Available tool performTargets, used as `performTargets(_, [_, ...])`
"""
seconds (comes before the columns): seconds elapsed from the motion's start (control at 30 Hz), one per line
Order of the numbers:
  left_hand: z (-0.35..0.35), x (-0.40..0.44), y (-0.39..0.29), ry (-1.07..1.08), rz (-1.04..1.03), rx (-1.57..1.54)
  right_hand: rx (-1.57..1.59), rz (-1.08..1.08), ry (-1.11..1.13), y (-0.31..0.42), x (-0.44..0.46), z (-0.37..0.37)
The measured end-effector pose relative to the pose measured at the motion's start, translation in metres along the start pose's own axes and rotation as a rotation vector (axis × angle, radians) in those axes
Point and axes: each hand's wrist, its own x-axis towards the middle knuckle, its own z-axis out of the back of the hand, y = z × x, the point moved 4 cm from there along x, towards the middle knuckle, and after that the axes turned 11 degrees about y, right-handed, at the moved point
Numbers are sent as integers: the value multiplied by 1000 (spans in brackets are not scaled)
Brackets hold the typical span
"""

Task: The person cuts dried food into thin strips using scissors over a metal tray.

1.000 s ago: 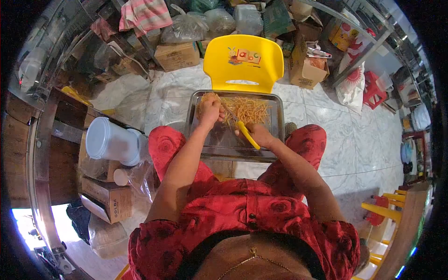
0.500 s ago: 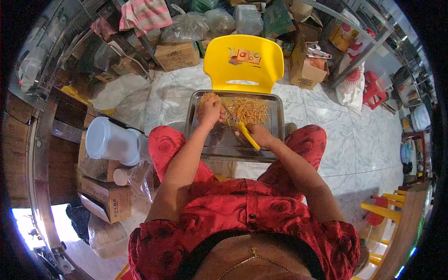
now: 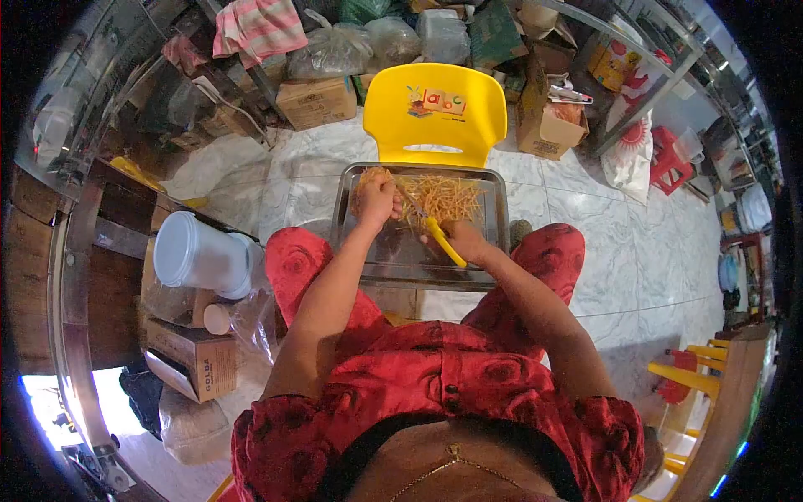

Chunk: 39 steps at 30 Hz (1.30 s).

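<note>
Yellow-handled scissors (image 3: pixel 445 243) clamped in right hand (image 3: pixel 468 241); left hand (image 3: pixel 381 202) pinching strands (image 3: pixel 366 177), far left of tray (image 3: pixel 393 253). Looks like snipping; needs fingers clear.

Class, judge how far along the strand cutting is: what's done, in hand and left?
Done: loose strands, apparently cut, lie on the tray. In hand: the left hand holds a bundle; the right hand holds scissors beside it. Left: probably that bundle; how much is hidden.
</note>
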Motion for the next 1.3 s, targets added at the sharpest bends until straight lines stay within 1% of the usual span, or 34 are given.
performTargets(0.07, [0, -2, -4, -30, -42, 11, 6, 5, -20, 6, -4, 5])
performTargets(0.17, [1, 0, -1, -25, -29, 21, -11, 24, -15, 19, -11, 12])
performTargets(0.23, [1, 4, 4, -28, -34, 8, -19, -28, -4, 20, -12, 13])
performTargets(0.37, [1, 3, 2, -27, -37, 29, 15, -5, 2, 14, -9, 10])
performTargets(0.57, [-1, -4, -4, -57, -47, 1, -51, -54, 37, 22, -14, 14])
performTargets(0.67, [-1, -3, -4, -37, -71, 5, -25, -69, -16, 17, -13, 13])
performTargets(0.9, [-2, -5, -8, -21, -47, 40, -49, -87, 40, 22, -16, 16])
performTargets(0.97, [-1, -2, -2, -4, 9, 0, -70, -82, 44, 21, -16, 15])
performTargets(1.07, [-1, -4, -3, -38, 12, 55, -85, -101, 38, 23, -17, 16])
performTargets(1.17, [0, -1, 1, -26, 2, 64, -113, -103, 65, 21, -15, 15])
performTargets(1.3, [0, 1, 5, -29, -10, 90, -107, -92, 38, 20, -15, 13])
